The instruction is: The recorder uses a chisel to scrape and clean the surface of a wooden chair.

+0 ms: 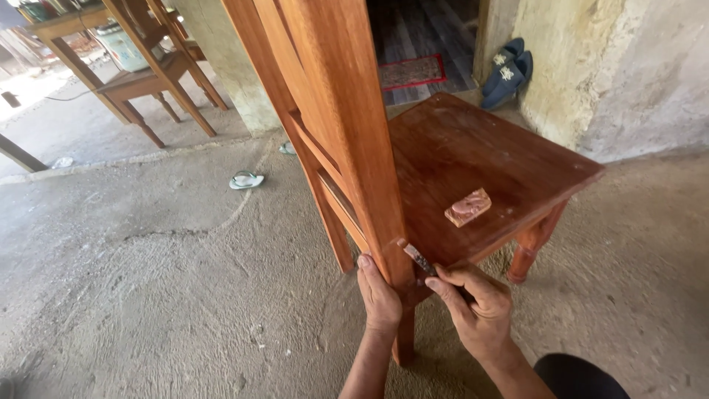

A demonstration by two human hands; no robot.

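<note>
A reddish-brown wooden chair [473,155] stands on the concrete floor, its tall back rising close to the camera. My left hand [378,295] grips the near back post low down, by the seat joint. My right hand [473,303] holds a small flat scraper blade [418,258], whose tip touches the post just above the seat edge. A small pinkish-brown block [467,207] lies loose on the seat.
Another wooden chair frame [159,74] stands at the back left. A pale sandal [246,179] lies on the floor. Blue slippers [506,74] rest by a doorway next to a rough wall [628,74]. A red mat [411,72] lies inside.
</note>
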